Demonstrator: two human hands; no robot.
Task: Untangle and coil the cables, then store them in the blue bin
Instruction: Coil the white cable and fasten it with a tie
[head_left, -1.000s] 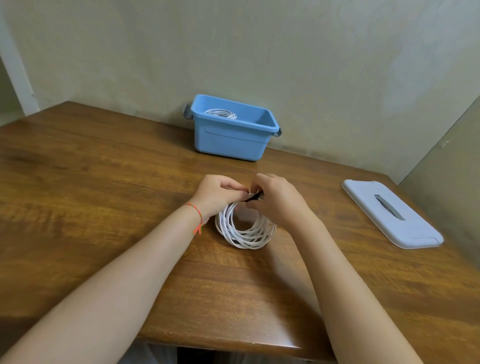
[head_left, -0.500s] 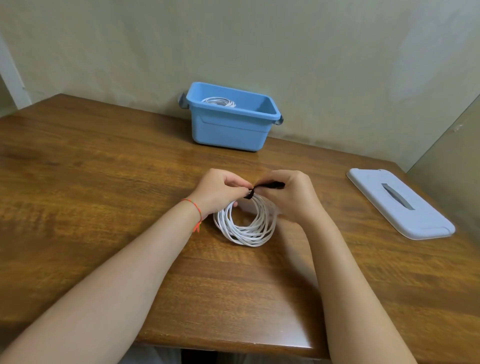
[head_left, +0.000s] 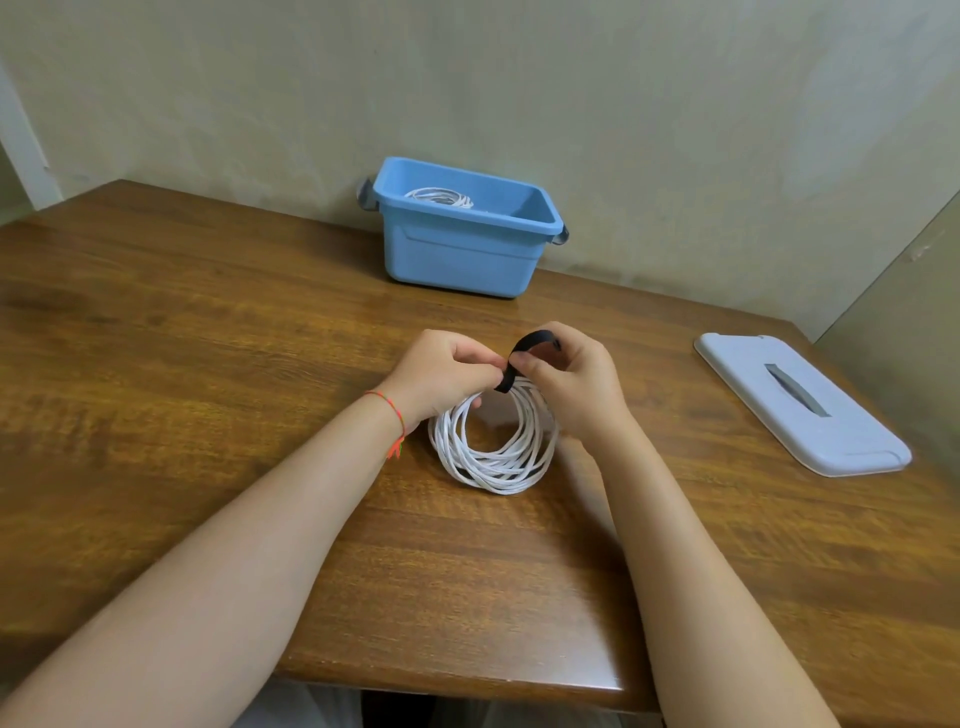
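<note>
- We read no brand or writing on anything.
- Our left hand gripped the top of the coiled white cable, fingers curled at its upper edge.
- Our right hand pinched a black strap, which arched over the coil's top.
- One coil stood tilted on the wooden table, its ring facing us.
- One blue bin stood at the wall, open, with a second white coil inside.
- One pale lid lay well to the right.
</note>
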